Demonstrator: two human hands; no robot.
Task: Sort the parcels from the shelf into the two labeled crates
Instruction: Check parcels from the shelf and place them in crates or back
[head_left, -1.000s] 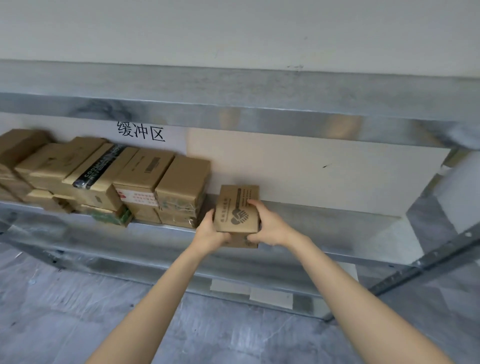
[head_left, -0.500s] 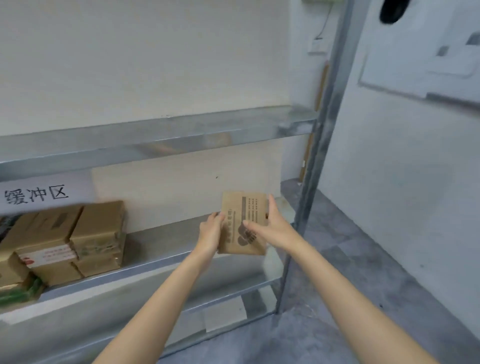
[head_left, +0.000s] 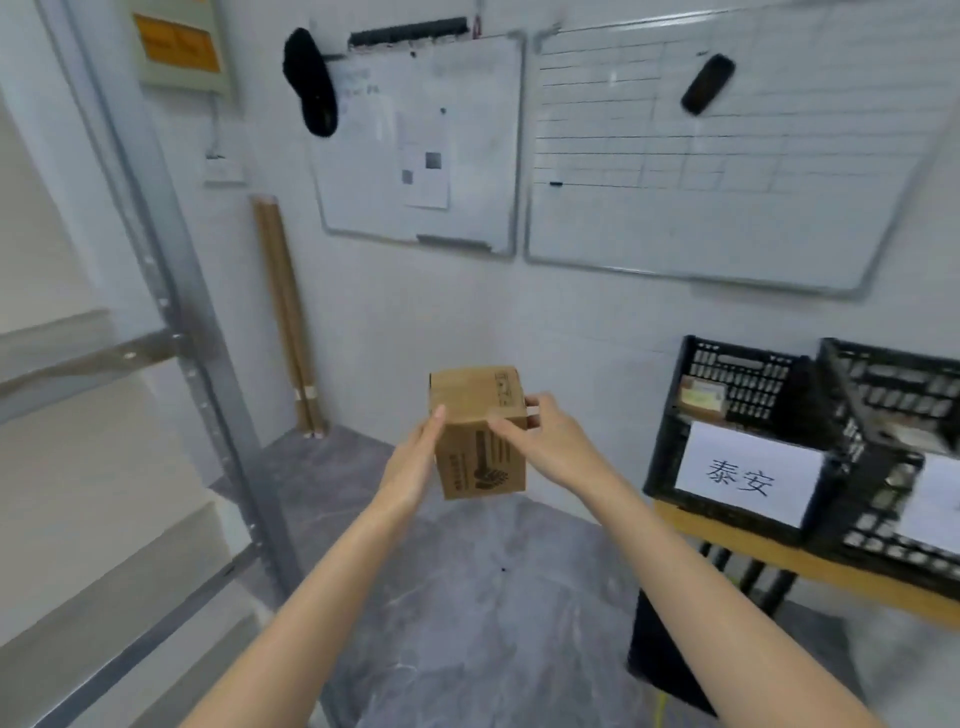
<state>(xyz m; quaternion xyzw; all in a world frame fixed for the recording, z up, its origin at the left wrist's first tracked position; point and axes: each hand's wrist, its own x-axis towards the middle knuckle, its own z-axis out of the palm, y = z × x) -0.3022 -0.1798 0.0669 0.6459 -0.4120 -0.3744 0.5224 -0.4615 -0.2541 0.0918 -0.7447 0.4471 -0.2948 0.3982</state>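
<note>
A small parcel-sorting stockroom — a metal shelf rack (head_left: 171, 291), two wall whiteboards (head_left: 727, 156), and black plastic crates (head_left: 748, 395) with paper destination labels (head_left: 748, 475) on a wooden table (head_left: 810, 566) — bare white walls, grey floor.

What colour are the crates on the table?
Black, both the left crate and the right crate; the head view shows it.

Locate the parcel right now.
Head view, centre: the parcel is held in the air between left hand and right hand, left of the labeled crate.
</note>
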